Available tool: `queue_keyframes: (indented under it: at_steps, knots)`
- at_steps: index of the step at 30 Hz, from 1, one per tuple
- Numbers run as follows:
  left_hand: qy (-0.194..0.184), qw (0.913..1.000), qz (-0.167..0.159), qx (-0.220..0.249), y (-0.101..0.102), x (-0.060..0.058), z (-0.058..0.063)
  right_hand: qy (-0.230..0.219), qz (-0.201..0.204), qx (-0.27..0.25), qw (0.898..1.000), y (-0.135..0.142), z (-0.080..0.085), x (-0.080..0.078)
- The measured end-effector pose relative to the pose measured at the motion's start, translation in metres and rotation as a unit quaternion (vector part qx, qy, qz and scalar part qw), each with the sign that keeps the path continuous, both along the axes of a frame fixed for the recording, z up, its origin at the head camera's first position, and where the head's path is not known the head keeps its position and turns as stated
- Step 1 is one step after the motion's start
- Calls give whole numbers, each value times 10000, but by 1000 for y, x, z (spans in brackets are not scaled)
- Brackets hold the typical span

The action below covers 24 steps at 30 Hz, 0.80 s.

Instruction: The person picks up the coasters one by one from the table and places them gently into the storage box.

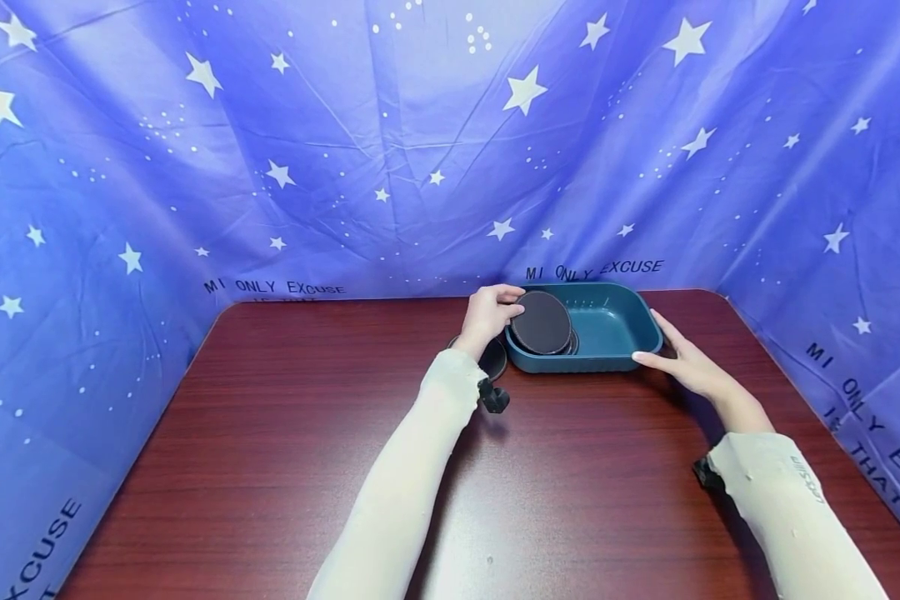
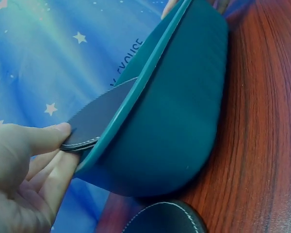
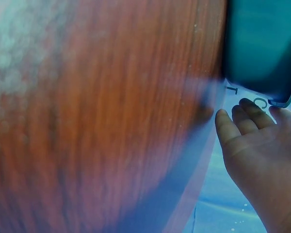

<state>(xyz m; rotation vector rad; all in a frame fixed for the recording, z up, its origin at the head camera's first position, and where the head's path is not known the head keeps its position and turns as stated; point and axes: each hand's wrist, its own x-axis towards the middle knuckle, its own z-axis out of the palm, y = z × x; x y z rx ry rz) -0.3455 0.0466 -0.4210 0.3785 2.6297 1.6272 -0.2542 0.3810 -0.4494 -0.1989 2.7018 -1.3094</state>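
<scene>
My left hand [image 1: 489, 317] pinches a round dark coaster [image 1: 542, 323] with pale edge stitching between thumb and fingers. The coaster leans inside the left end of a teal plastic basket [image 1: 583, 363], its edge by the rim. Beneath it, part of another round dark piece [image 1: 573, 342] shows in the basket. At the opposite end, my right hand [image 1: 690, 362] rests against the basket's rim, thumb at the front corner and fingers extended along the end wall. A further stitched dark coaster [image 2: 162, 218] lies on the table below the left wrist, partly hidden by the sleeve in the head view.
The reddish-brown wooden table [image 1: 270, 450] reaches back to a blue star-printed curtain [image 1: 390, 167], which also hangs along both sides. The basket stands near the table's back edge. Black straps with small mounts [image 1: 495, 397] sit at the wrists.
</scene>
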Motion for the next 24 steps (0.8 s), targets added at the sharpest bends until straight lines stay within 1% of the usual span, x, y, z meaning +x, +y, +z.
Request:
queue_keyframes:
  at_steps: [4, 8, 12, 14, 16, 18, 20, 24]
  knots:
    - [162, 9968, -353, -702, 3, 2, 6, -26, -13, 77, 10000, 1, 0, -1]
    - [284, 9886, -489, -1392, 8, 4, 10, -31, -4, 82, 10000, 1, -1, -1]
    - [418, 9759, -527, -2078, 14, 4, 12, -21, 9, 44, 10000, 1, -1, -1]
    - [502, 9663, -533, -2467, 17, 4, 12, -36, 21, 38, 10000, 0, -1, -1]
    - [501, 9593, -524, -2730, 20, 4, 11, -53, 20, 41, 10000, 0, -1, 0]
    - [458, 9551, -524, -2880, 22, 4, 11, -67, 14, 39, 10000, -1, -2, -1]
    - [430, 9536, -526, -2934, 22, 4, 11, -58, 10, 28, 10000, 0, -2, -1]
    - [582, 9592, -492, -2722, 20, 3, 9, -27, 13, -4, 10000, -1, 0, 0]
